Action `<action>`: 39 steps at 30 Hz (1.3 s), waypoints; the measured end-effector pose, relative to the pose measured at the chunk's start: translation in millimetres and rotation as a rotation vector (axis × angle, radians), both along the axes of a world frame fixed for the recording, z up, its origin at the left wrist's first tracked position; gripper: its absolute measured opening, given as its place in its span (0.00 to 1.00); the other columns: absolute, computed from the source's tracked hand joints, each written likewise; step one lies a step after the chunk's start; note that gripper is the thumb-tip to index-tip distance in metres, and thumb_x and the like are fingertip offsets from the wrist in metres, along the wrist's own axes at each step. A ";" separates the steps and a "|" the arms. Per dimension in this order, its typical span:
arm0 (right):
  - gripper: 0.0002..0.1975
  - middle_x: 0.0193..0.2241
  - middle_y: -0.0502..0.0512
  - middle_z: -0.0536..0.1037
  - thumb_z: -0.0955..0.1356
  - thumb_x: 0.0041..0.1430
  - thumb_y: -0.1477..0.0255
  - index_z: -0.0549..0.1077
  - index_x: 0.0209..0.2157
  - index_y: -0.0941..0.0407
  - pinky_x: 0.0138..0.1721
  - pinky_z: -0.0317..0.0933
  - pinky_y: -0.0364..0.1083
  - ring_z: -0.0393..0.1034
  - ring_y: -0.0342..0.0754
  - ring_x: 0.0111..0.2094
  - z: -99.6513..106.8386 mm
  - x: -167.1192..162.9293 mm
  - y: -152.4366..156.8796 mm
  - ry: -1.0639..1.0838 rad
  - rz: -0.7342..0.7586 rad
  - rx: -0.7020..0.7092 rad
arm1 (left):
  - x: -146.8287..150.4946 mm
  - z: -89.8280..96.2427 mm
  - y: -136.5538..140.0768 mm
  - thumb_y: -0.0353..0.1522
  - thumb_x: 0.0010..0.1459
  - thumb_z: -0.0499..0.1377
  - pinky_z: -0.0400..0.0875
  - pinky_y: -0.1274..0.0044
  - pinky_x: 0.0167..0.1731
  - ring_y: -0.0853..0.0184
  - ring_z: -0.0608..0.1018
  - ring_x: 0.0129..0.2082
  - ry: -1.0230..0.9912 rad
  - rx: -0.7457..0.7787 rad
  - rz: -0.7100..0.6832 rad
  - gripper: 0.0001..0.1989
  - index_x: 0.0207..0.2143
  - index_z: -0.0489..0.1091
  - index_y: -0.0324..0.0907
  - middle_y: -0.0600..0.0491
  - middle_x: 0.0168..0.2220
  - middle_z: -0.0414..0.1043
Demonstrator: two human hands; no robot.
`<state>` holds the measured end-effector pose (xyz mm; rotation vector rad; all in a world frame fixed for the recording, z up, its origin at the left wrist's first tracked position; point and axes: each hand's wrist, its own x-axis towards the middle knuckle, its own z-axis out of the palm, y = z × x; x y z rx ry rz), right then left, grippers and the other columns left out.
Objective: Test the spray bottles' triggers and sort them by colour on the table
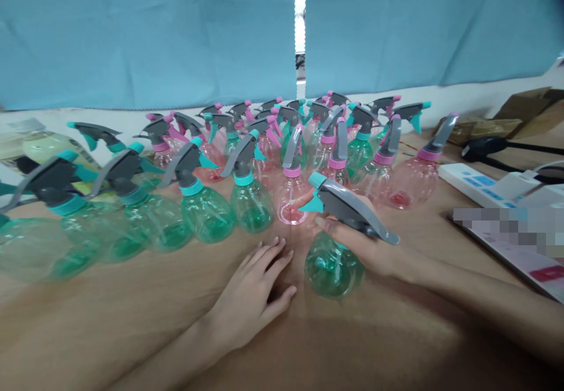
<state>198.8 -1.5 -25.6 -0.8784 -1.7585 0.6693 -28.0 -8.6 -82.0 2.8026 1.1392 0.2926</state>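
My right hand (352,241) is closed around the neck of a green spray bottle (331,270) with a grey and turquoise trigger head. The bottle stands nearly upright, and its nozzle points to the left and away from me. My left hand (259,288) rests on the wooden table (145,332) with its fingers spread, holding nothing, a little left of that bottle. Just beyond my hands stand a pink spray bottle (292,200) and another green spray bottle (251,203).
Several more green and pink spray bottles (207,214) crowd the table in rows. To the right lie a white power strip (467,182), a flat screen device (502,250) and brown cardboard (529,112). Blue curtains (154,38) hang behind.
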 end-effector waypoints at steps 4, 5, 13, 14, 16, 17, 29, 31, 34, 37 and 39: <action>0.18 0.28 0.44 0.73 0.64 0.55 0.80 0.72 0.44 0.45 0.27 0.62 0.42 0.63 0.43 0.24 1.8 0.8 -0.6 -0.026 -0.006 -0.016 | 0.8 1.1 -0.1 0.40 0.64 0.53 0.59 0.60 0.60 0.55 0.61 0.63 0.015 -0.009 0.001 0.25 0.61 0.59 0.38 0.43 0.64 0.57; 0.17 0.28 0.44 0.73 0.64 0.55 0.79 0.72 0.43 0.45 0.27 0.62 0.42 0.64 0.44 0.24 2.4 0.9 -0.9 -0.033 -0.010 -0.022 | 0.9 1.4 -0.2 0.40 0.64 0.53 0.59 0.60 0.60 0.55 0.61 0.63 0.021 -0.008 0.002 0.25 0.61 0.59 0.38 0.43 0.64 0.57; 0.15 0.26 0.45 0.71 0.64 0.55 0.78 0.71 0.41 0.46 0.27 0.61 0.43 0.63 0.44 0.24 0.1 0.4 -1.2 -0.034 -0.041 -0.010 | -0.2 0.3 -0.7 0.40 0.64 0.53 0.59 0.60 0.60 0.56 0.61 0.63 0.014 -0.005 -0.004 0.25 0.61 0.59 0.38 0.43 0.64 0.57; 0.15 0.26 0.45 0.70 0.64 0.55 0.78 0.71 0.42 0.46 0.27 0.61 0.43 0.62 0.44 0.24 0.0 0.6 -0.8 -0.040 -0.040 -0.008 | -0.3 0.3 -0.7 0.40 0.64 0.53 0.59 0.60 0.60 0.56 0.61 0.63 0.013 -0.006 -0.005 0.25 0.60 0.59 0.38 0.43 0.64 0.57; 0.16 0.26 0.45 0.70 0.63 0.55 0.78 0.71 0.42 0.47 0.27 0.60 0.43 0.61 0.44 0.24 0.4 1.0 -0.2 -0.051 -0.026 0.000 | -0.1 0.6 -0.9 0.40 0.64 0.53 0.59 0.60 0.60 0.56 0.61 0.63 0.008 -0.006 -0.002 0.25 0.60 0.59 0.39 0.43 0.64 0.57; 0.16 0.26 0.45 0.69 0.63 0.54 0.78 0.71 0.42 0.47 0.27 0.60 0.43 0.61 0.44 0.24 0.7 1.1 0.1 -0.054 -0.017 0.002 | 0.1 1.0 -1.0 0.40 0.64 0.53 0.59 0.60 0.60 0.56 0.61 0.63 0.004 -0.007 -0.001 0.25 0.60 0.59 0.39 0.44 0.64 0.58; 0.13 0.24 0.45 0.65 0.63 0.52 0.78 0.68 0.37 0.47 0.24 0.55 0.43 0.56 0.44 0.23 3.1 -0.3 -0.7 -0.023 -0.006 -0.013 | -0.3 -0.1 -0.3 0.40 0.64 0.53 0.59 0.60 0.59 0.55 0.62 0.63 -0.030 -0.010 0.003 0.25 0.61 0.58 0.41 0.44 0.64 0.58; 0.13 0.24 0.45 0.65 0.62 0.52 0.79 0.68 0.37 0.47 0.24 0.55 0.43 0.55 0.45 0.23 4.8 0.1 -1.3 -0.029 0.001 -0.011 | -0.6 -0.6 -0.7 0.39 0.64 0.54 0.59 0.60 0.59 0.55 0.62 0.63 -0.039 -0.008 0.003 0.25 0.61 0.59 0.42 0.44 0.64 0.58; 0.09 0.24 0.46 0.63 0.62 0.52 0.78 0.65 0.33 0.48 0.25 0.55 0.44 0.55 0.45 0.23 5.4 0.9 -1.2 -0.035 -0.005 -0.001 | -0.6 -0.8 -1.0 0.39 0.63 0.54 0.59 0.60 0.59 0.54 0.62 0.63 -0.050 -0.008 0.000 0.25 0.61 0.59 0.41 0.44 0.64 0.58; 0.08 0.23 0.46 0.62 0.63 0.52 0.78 0.62 0.30 0.49 0.25 0.54 0.45 0.54 0.46 0.23 4.7 1.4 -0.3 -0.034 -0.004 0.018 | -0.4 -0.5 -0.6 0.39 0.63 0.54 0.59 0.60 0.59 0.54 0.62 0.63 -0.041 -0.012 0.002 0.25 0.61 0.59 0.40 0.44 0.64 0.58; 0.08 0.23 0.46 0.61 0.62 0.52 0.78 0.62 0.31 0.49 0.25 0.53 0.45 0.54 0.46 0.23 4.8 1.4 0.2 -0.041 0.007 0.023 | -0.2 -0.2 -0.2 0.39 0.64 0.54 0.59 0.59 0.59 0.54 0.61 0.63 -0.025 -0.015 -0.002 0.25 0.60 0.59 0.39 0.43 0.64 0.58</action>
